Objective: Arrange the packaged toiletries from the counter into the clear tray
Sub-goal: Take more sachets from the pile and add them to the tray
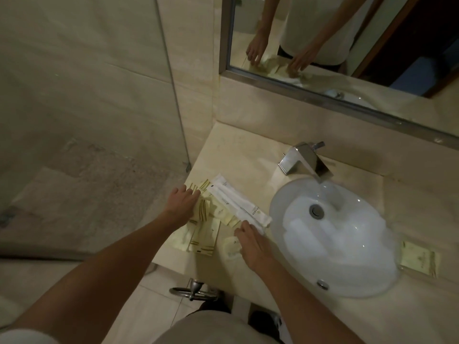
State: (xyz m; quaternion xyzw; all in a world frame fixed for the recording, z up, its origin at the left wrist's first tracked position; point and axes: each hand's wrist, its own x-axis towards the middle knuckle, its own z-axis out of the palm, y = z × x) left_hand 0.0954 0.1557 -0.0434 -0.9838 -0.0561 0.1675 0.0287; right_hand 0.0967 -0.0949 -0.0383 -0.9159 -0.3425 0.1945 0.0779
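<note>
Beige stone table [238,155] left of the sink [332,234] – packets [205,234] and long white sachets [238,202] heaped there, tray edges unclear; sorting barely begun. Left hand [182,201] and right hand [253,240] rest loose-fingered on the pile – one packet [418,260] waits beyond the sink

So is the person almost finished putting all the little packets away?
Hard to say, but probably not. The yellow packets and long white packets lie bunched left of the sink; I cannot make out the tray's edges, so nothing clearly looks tidy yet. The left hand presses on the yellow ones and the right hand touches a white one. One more packet waits alone right of the sink.
</note>
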